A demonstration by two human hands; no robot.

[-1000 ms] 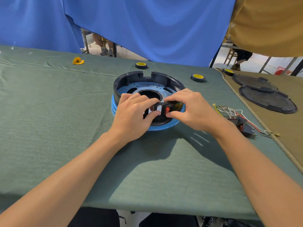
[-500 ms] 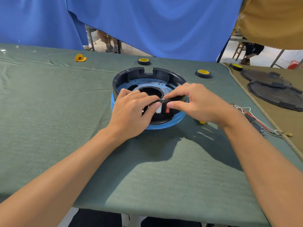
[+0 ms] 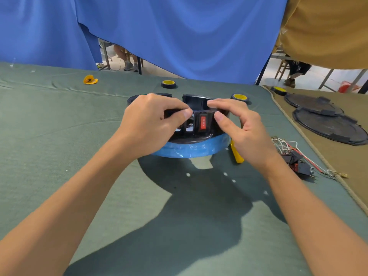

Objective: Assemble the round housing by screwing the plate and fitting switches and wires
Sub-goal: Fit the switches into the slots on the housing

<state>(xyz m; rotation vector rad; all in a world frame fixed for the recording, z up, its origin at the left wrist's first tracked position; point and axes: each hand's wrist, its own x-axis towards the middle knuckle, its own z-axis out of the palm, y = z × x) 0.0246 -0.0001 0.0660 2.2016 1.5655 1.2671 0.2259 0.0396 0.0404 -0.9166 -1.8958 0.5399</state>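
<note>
Now the red switch [image 3: 203, 122] faces you. Your left hand [image 3: 151, 126] and right hand [image 3: 241, 128] pinch the round housing [image 3: 196, 138] by its near wall, hiding most of it.

**Glossy plastic on matt cloth**

The housing [image 3: 196, 103] is black plastic with a slight gloss, its red switch [image 3: 203, 122] shiny; the blue band [image 3: 191, 149] beneath looks like glossy, wrinkled film. The green table cover [image 3: 59, 136] is matt, felt-like cloth

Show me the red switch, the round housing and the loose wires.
red switch [image 3: 203, 122], head view, on its red rocker.
round housing [image 3: 196, 104], head view, on its far black wall.
loose wires [image 3: 284, 145], head view, on the white strands.
</note>
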